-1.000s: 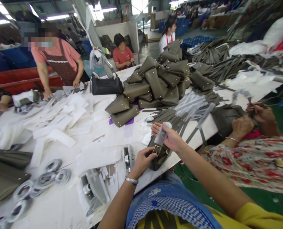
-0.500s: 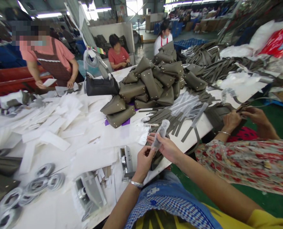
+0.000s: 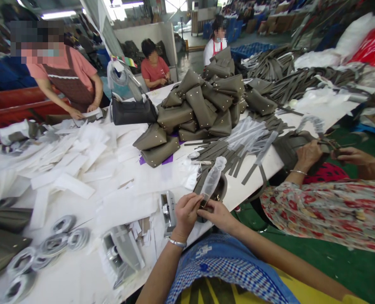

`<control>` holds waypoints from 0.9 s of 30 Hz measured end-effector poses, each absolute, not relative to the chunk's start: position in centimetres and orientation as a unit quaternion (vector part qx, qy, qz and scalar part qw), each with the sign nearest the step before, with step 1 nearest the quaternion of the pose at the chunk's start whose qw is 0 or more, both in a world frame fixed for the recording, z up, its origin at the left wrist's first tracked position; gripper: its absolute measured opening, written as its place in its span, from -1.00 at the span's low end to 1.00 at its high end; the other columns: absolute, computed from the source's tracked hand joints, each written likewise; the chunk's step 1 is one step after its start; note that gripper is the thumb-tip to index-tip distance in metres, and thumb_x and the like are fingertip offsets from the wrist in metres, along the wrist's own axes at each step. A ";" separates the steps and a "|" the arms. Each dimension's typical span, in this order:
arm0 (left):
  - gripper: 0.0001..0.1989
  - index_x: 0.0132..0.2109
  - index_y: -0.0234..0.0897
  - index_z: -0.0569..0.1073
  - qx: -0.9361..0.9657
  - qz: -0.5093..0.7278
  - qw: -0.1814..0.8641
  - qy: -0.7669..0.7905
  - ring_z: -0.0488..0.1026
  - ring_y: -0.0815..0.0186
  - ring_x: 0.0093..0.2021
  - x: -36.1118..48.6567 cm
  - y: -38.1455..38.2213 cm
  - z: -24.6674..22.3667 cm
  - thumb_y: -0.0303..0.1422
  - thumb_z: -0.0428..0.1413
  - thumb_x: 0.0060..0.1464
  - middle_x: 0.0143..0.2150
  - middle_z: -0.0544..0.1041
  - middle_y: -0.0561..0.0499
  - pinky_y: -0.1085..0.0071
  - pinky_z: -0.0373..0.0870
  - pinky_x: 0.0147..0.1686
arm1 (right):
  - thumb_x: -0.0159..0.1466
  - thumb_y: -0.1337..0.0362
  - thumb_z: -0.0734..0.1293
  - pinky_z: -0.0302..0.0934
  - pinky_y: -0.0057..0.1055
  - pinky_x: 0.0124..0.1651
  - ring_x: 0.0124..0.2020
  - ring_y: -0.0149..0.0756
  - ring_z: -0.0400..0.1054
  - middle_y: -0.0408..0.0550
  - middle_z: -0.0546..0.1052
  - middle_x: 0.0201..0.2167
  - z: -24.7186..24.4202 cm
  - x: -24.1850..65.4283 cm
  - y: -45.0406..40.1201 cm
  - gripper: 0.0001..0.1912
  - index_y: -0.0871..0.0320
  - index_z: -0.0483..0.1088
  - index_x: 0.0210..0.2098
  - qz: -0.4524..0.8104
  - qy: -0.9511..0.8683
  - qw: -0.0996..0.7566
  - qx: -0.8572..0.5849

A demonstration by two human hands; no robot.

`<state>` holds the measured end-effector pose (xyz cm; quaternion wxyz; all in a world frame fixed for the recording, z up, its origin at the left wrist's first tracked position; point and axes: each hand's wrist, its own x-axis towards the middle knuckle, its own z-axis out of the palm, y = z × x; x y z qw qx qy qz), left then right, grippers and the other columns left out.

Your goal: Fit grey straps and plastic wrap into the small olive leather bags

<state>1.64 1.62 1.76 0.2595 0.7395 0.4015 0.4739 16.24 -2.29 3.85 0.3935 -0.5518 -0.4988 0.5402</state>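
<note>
A long white table [image 3: 76, 276] fills most of the view, and a big pile of olive-brown bags [image 3: 203, 103] sits across it from the person. Loose straps [image 3: 238, 154], some in clear plastic, fan out between that pile and the near edge. One bag [image 3: 221, 186] lies at the near edge, partly hidden, right by the person's two hands. Left of the hands a tape dispenser [image 3: 167, 213] stands on the table, near but not touched.

The thing being worked on is a plastic-wrapped strap [image 3: 213, 175], standing up at a tilt in front of the near bag, its lower end between the hands. The left hand [image 3: 187, 211] pinches that lower end narrowly between thumb and fingertips. The right hand [image 3: 219, 216] meets it there, thumb and fingers close together; whether it grips the strap or a part beside it, I cannot tell. Small gold-coloured metal [image 3: 218, 197] shows on the bag just beyond.

The step in hand seems to be fine handling of the strap's lower end. The next move probably calls for a steady left pinch, careful right fingertips and the loose plastic kept clear of them.
</note>
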 end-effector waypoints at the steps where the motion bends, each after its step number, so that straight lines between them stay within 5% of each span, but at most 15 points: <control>1: -0.80 -0.13 -0.14 0.54 0.754 0.465 0.246 0.394 0.47 0.28 -0.20 1.1 1.6 1.3 -0.41 0.09 0.10 -0.22 0.54 -0.06 0.34 0.42 -0.17 | 0.10 0.09 0.39 0.30 -0.23 -0.13 -0.26 -0.16 0.41 -0.07 0.55 -0.34 3.5 16.2 -2.3 -0.69 0.17 0.49 -0.26 0.517 -0.518 0.381 -0.566; 7: -0.77 -0.08 -0.09 0.51 0.821 0.370 0.239 0.363 0.49 0.27 -0.20 -1.6 1.4 0.0 -0.36 0.08 0.11 -0.20 0.56 -0.07 0.35 0.40 -0.17 | 0.15 0.05 0.33 0.31 -0.28 -0.19 -0.33 -0.18 0.43 -0.07 0.57 -0.39 2.8 16.7 -1.9 -0.70 0.16 0.52 -0.31 0.482 -0.540 0.362 -0.588; 13: -0.64 0.10 -0.17 0.36 0.765 0.320 0.388 0.404 0.44 0.26 -0.04 -2.1 1.2 -0.4 -0.29 0.04 0.14 -0.03 0.50 -0.10 0.27 0.37 -0.01 | 0.02 0.13 0.45 0.16 -0.10 0.10 0.02 -0.06 0.32 0.02 0.47 -0.01 1.3 17.7 -3.0 -0.47 0.07 0.41 -0.01 0.412 -0.643 0.320 -0.561; 15: -0.56 0.16 -0.18 0.28 0.761 0.285 0.439 0.384 0.41 0.25 0.01 -2.2 1.3 -0.7 -0.26 0.05 0.14 0.02 0.48 -0.11 0.22 0.35 0.04 | 0.05 0.17 0.43 0.18 -0.09 0.07 0.00 -0.05 0.33 0.04 0.49 -0.04 0.2 17.8 -3.3 -0.55 0.07 0.44 -0.05 0.406 -0.653 0.300 -0.564; 19: -0.65 -0.01 -0.19 0.45 0.804 0.255 0.422 0.332 0.38 0.18 0.04 -2.0 2.1 -1.4 -0.20 0.14 0.05 -0.01 0.50 -0.11 0.14 0.28 0.09 | 0.16 0.23 0.34 0.19 -0.15 0.03 -0.07 -0.11 0.37 -0.01 0.55 -0.17 -1.3 17.8 -3.0 -0.77 0.07 0.50 -0.18 0.377 -0.671 0.292 -0.568; 27: -0.76 -0.19 -0.24 0.49 0.788 0.317 0.412 0.331 0.44 0.26 -0.21 0.6 5.8 3.4 -0.21 0.16 0.02 -0.24 0.52 -0.07 0.29 0.38 -0.13 | 0.18 0.20 0.32 0.24 -0.32 -0.14 -0.24 -0.18 0.43 -0.05 0.58 -0.34 3.3 19.8 1.6 -0.85 0.05 0.53 -0.32 0.345 -0.719 0.248 -0.550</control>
